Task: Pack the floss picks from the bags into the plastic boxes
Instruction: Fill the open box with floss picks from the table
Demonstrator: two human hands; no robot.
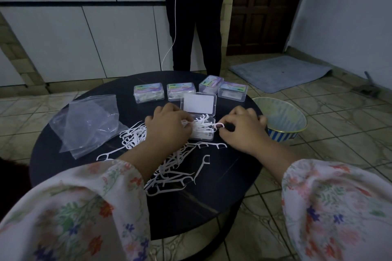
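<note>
At the table's [63, 176] left edge lie the bags [89, 125], clear, crumpled and nearly empty. Right of them the loose picks [169, 167] sprawl in a tangled white heap across the dark top, each a thin handle with a small forked head. The left hand [167, 131] hovers over that heap at the open box [201, 131], fingers curled round a small bunch of picks at the box's rim. The box is clear plastic, lid [199, 104] tipped back, already holding a jumble of picks. The right hand [244, 131] pinches a single pick [219, 126] at the box's right edge. To fill well, picks should probably be laid parallel, heads aligned, so that the lid closes flat. Behind, four shut boxes [189, 91] stand in a row.
</note>
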